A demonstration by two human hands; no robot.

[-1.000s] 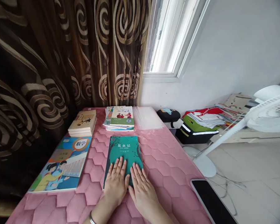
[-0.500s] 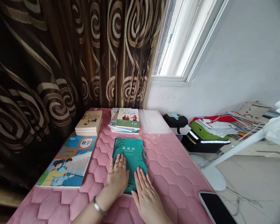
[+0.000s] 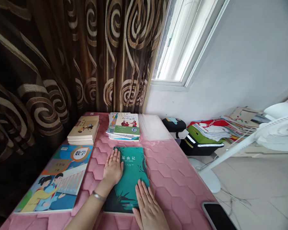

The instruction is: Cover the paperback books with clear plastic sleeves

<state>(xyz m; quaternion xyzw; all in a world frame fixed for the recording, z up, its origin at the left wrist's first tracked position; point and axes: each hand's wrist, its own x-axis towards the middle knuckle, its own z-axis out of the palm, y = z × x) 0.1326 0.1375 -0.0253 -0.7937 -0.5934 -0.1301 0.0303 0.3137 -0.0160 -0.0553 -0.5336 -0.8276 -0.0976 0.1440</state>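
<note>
A green paperback book lies face up on the pink quilted table cover, its title printed near the top. Flat on its upper left edge rests my left hand, fingers stretched out and a metal band on the wrist. My right hand lies with fingers extended over the lower right edge of the same book. Neither hand grips anything. To the left is a blue maths textbook with pictured children on its cover.
Behind stand a stack of tan books, a pile of colourful books and clear plastic sheets. A phone lies at the right table edge. Beyond it are a white fan and a black-green storage box.
My left hand has slid up and left to the green book's upper left edge. My right hand stays near the lower right edge. The whole view has shifted slightly.
</note>
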